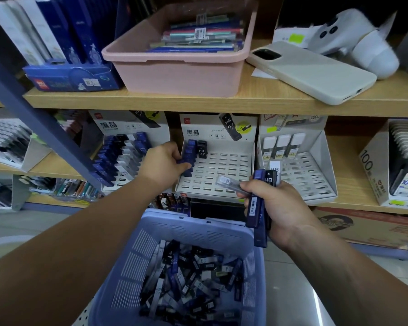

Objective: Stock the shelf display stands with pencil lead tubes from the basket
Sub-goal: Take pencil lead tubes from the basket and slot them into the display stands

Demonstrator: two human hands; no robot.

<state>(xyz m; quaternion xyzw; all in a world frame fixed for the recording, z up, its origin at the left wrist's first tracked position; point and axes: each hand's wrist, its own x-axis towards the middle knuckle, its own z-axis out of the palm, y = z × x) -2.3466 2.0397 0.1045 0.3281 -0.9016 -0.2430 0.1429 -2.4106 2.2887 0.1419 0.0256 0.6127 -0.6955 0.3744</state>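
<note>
Dark blue plastic pencil lead tube [186, 165] sits at the left column of the white slotted cardboard display stand [222, 175], middle of the lower shelf. The left hand [161, 162] pinches it between thumb and fingertips, seating it below a row of blue ones. Next to that row stands one black tube [201, 150] marked "HB 0.7". The right hand [276, 208] is clamped round a mixed bunch of blue, black and clear tubes [254, 208], "HB" readable on one. More loose tubes [189, 274] are heaped in the lavender perforated plastic basket [137, 255] below. Likely light, stiff and slick, with a cap that could pop; best pinched on the flat sides near the top and dropped bottom-first into a slot. The stand's header reads "黑晶" and "HB 0.7". The left neighbouring stand [125, 156] is fuller, same header. The right stand [304, 170] holds clear tubes labelled "100". On the wooden shelf [151, 100] above are a pink plastic tub [179, 69] and a white phone case [311, 71].
</note>
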